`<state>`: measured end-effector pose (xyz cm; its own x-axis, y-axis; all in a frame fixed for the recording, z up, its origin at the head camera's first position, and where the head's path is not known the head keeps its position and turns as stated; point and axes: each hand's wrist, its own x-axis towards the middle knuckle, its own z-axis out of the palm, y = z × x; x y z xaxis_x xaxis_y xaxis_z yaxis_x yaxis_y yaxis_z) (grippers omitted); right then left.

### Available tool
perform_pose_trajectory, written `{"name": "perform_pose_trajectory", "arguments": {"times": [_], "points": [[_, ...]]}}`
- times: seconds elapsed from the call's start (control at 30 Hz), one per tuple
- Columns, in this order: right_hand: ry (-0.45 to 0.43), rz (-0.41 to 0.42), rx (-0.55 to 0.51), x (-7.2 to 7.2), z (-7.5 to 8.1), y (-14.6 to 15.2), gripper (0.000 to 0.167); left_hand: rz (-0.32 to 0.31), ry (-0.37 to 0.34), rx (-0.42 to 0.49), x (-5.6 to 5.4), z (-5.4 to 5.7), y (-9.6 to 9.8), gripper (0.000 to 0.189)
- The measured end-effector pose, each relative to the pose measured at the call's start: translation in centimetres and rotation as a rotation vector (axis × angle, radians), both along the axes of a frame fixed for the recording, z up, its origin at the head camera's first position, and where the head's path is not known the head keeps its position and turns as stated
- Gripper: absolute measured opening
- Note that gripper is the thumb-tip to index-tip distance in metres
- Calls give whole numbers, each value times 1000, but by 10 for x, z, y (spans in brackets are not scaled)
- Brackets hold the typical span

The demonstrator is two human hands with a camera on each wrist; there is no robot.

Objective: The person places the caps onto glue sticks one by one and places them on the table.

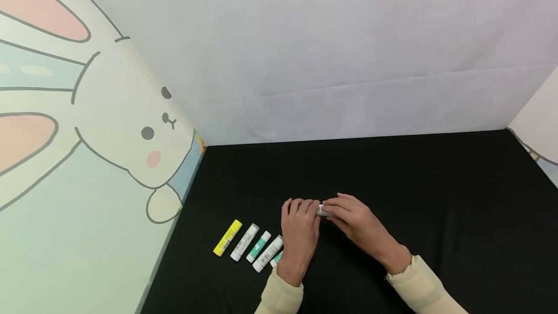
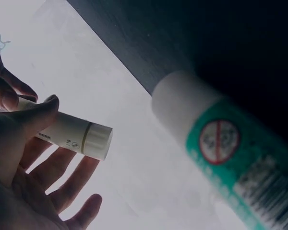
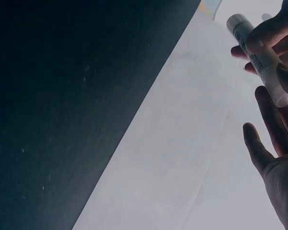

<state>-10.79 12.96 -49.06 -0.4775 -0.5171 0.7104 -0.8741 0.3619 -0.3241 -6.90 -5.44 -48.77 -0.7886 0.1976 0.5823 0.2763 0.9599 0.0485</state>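
Note:
Both hands hold one white glue stick [image 1: 323, 211] above the black table. My left hand [image 1: 300, 222] grips its body, with the thumb laid along it in the left wrist view, where a capped end of the glue stick [image 2: 97, 141] sticks out past the fingers. At the other end, my right hand [image 1: 355, 219] pinches the stick between thumb and fingers. The right wrist view shows this right hand [image 3: 283, 167] below the tilted glue stick [image 3: 263, 64], its outer fingers spread. The fingers hide much of the stick in the head view.
Left of the hands lie a yellow glue stick [image 1: 227, 238], two white ones [image 1: 245, 242] and a green-and-white one [image 1: 259, 246] in a slanted row. Another green-and-white stick [image 1: 276, 259] is partly behind the left wrist. A pale wall [image 1: 348, 52] bounds the black tabletop [image 1: 392, 173].

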Motion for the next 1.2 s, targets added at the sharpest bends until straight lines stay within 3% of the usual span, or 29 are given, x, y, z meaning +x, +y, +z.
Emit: {"name": "perform_pose_trajectory", "arguments": {"times": [0.07, 0.2, 0.4, 0.53, 0.73, 0.97, 1.1, 1.2], "points": [[4, 8, 3, 1, -1, -1, 44, -4, -15, -1, 1, 1, -1, 28], [-1, 17, 7, 3, -2, -2, 41, -34, -40, 24, 3, 1, -2, 25], [-33, 32, -5, 5, -2, -3, 19, -78, -53, 64, 5, 1, -6, 25], [-69, 35, -32, 7, -1, -5, 39, -84, -42, 62, 6, 1, -7, 27], [-108, 23, -81, 11, -1, -8, 37, -96, -21, 67, 6, 1, -6, 29], [-119, -15, -98, 12, -6, -6, 42, -83, -2, 24, 6, 2, -2, 29], [-115, -14, -107, 11, -8, -4, 17, -65, 3, 16, 7, 3, -2, 25], [-102, -3, -99, 10, -9, -3, 33, -48, -9, 12, 7, 3, -2, 24]]}}
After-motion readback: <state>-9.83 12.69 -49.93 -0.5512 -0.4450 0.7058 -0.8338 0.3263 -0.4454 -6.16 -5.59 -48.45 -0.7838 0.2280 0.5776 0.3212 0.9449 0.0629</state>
